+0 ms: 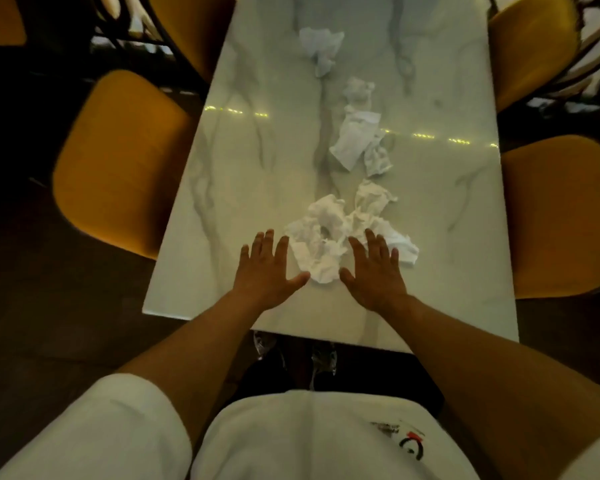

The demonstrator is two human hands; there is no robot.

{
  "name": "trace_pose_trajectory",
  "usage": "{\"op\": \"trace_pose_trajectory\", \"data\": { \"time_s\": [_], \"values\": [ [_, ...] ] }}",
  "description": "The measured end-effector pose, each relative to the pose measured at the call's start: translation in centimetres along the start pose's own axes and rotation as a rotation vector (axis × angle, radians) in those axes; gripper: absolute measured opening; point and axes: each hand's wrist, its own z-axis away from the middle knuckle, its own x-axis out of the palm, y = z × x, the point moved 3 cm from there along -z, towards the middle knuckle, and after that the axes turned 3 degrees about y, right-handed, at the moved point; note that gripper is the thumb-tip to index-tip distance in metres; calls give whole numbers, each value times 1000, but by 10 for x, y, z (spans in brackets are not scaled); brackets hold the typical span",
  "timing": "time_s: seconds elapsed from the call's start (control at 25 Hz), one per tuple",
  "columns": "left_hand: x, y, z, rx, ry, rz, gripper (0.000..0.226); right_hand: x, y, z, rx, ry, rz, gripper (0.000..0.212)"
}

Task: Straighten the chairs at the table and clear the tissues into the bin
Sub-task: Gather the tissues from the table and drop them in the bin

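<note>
Several crumpled white tissues lie in a line down the middle of the marble table. The nearest clump of tissues sits between my two hands. My left hand lies flat and open on the table at its left side, thumb almost touching it. My right hand lies flat and open at its right side, fingers over the edge of a tissue. Farther along lie a middle tissue pile and a far tissue. Yellow chairs stand at the near left and near right.
Two more yellow chairs stand at the far left and far right. The near table edge is right in front of my body. Dark floor surrounds the table. No bin is in view.
</note>
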Motion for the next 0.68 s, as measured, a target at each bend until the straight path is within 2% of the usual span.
{"op": "trace_pose_trajectory", "data": {
  "time_s": [0.12, 0.32, 0.48, 0.6, 0.68],
  "values": [
    [-4, 0, -36, 170, 1, -62, 94, -8, -2, -8, 144, 35, -75, 77],
    [-11, 6, -66, 278, -4, -125, 93, -16, -12, -29, 190, 42, -91, 82],
    [-12, 24, -78, 444, 66, -124, 72, -20, 1, -50, 233, 45, -65, 73],
    [3, 47, -79, 509, -105, -80, 62, -18, 25, -59, 313, 62, -7, 61],
    [14, 56, -76, 502, -198, -144, 59, -13, 44, -59, 366, 41, -23, 55]
  ]
}}
